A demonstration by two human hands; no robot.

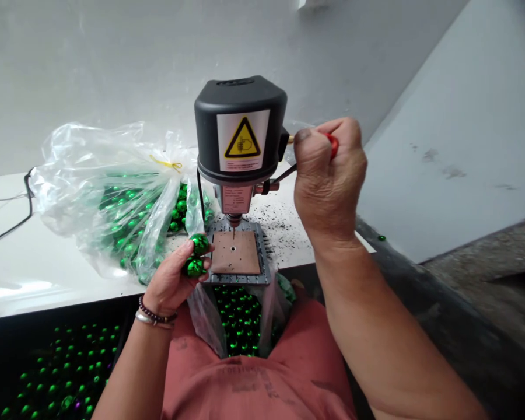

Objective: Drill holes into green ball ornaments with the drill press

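My left hand (pixel 177 271) holds two shiny green balls (pixel 195 266), one above the other, at the left edge of a small drill press (pixel 240 128). Its fingers are wrapped round them. My right hand (pixel 330 169) is closed on a lever with a red knob (pixel 333 146) on the press's right side. A thin drill bit (pixel 234 233) points down over a brown board (pixel 240 265) with a small hole, which lies on the metal base. The bit's tip is above the board, and the balls are beside it.
On the white table (pixel 17 280) stands a clear plastic bag (pixel 91 151) of green balls, tied with yellow. Dark shavings (pixel 284 233) lie around the base. An open bag of green balls (pixel 238 321) sits between my legs; more balls (pixel 65 367) lie lower left.
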